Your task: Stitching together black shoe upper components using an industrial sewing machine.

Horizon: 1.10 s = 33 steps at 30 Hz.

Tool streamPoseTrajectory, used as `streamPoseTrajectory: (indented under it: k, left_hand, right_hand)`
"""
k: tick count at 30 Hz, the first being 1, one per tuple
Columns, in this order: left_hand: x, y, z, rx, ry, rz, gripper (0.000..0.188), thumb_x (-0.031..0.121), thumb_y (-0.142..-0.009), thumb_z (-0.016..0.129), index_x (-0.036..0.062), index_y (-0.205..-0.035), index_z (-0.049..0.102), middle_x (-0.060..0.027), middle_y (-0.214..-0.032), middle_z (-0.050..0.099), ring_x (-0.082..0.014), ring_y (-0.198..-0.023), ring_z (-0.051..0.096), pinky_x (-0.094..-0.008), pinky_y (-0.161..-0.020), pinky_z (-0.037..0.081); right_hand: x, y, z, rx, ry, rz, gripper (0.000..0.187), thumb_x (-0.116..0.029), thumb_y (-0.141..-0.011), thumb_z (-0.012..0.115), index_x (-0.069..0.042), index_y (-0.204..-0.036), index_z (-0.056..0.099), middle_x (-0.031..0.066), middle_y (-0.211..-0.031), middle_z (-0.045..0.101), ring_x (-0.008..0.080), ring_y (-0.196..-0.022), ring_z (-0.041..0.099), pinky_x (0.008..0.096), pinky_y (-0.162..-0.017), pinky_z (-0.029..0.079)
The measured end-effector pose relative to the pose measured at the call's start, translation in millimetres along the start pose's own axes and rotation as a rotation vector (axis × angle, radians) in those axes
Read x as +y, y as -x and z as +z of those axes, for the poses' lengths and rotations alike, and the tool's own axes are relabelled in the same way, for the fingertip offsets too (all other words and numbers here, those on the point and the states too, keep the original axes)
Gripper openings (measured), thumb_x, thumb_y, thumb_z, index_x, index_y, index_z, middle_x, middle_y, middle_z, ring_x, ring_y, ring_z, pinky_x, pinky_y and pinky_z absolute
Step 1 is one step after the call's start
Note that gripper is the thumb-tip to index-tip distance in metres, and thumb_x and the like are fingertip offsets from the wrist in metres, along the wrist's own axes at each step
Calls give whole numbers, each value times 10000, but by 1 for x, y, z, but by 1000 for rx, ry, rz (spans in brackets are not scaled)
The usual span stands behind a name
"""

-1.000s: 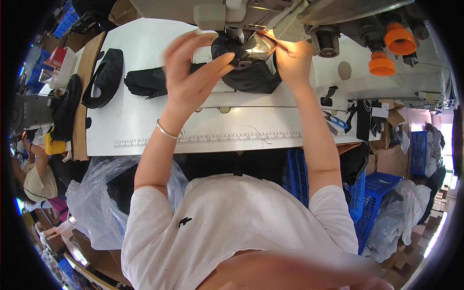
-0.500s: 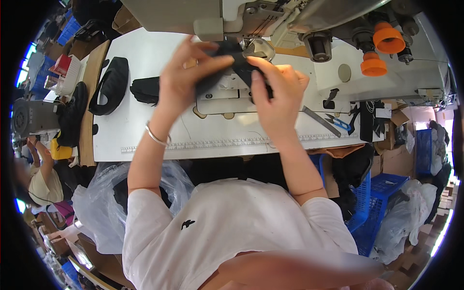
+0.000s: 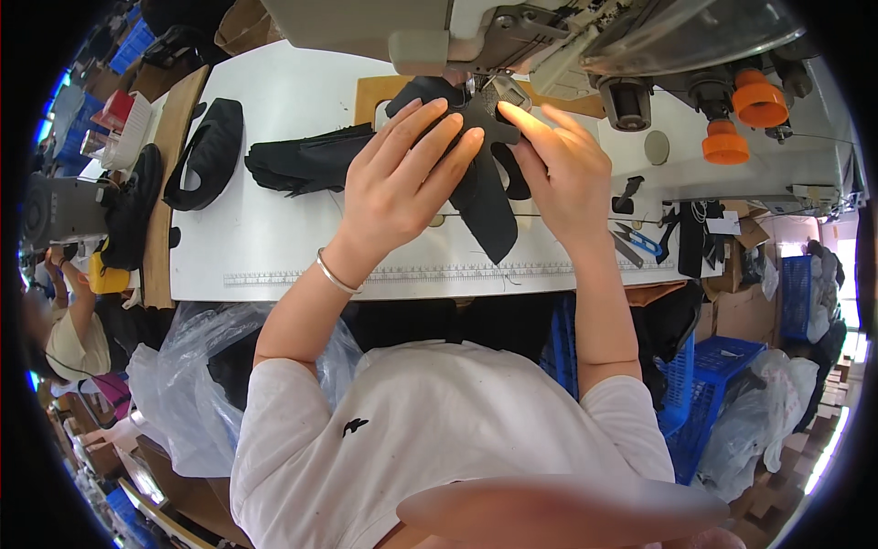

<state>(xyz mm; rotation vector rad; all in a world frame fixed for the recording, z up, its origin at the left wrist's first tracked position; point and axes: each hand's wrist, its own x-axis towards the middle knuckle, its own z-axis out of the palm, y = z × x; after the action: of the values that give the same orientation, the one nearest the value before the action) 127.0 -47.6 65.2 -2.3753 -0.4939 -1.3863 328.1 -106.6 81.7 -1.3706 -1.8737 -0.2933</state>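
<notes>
White table across upper half of frame. Sewing machine along top edge. Black cloth at upper centre, top end by the needle, flap pointing down-frame. Left hand: fingers extended, laid on cloth, unclenched. Right hand: fingers at cloth's right side; pinching or not, cannot tell. Blue snips, right of centre.
</notes>
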Motion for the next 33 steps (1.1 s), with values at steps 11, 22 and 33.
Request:
streamPoseTrajectory:
  k: [11,22,33]
  left_hand:
    - [0,3,2,11,3,-2,309,88,-755,713,64,-1055,782,-95,-1082,690,-304,-1095,697,-425,-940,624]
    - [1,4,4,5,28,-21,302,88,-749,716,55,-1042,782,-94,-1086,688,-305,-1112,688,-432,-949,621]
    - [10,-10,1,34,59,-103,291,35,-734,736,46,-1023,777,-86,-992,719,-279,-997,716,-384,-846,616]
  right_hand:
    - [0,6,3,51,-141,89,314,-114,-888,754,-156,-1200,767,27,-748,675,241,-847,635,348,-830,518]
    - [2,7,7,76,-175,101,341,-109,-893,752,-169,-1228,763,25,-714,644,237,-838,623,346,-855,516]
    - [20,-4,-17,-239,-79,-39,434,-146,-917,746,-127,-1349,699,65,-823,645,258,-935,637,403,-947,522]
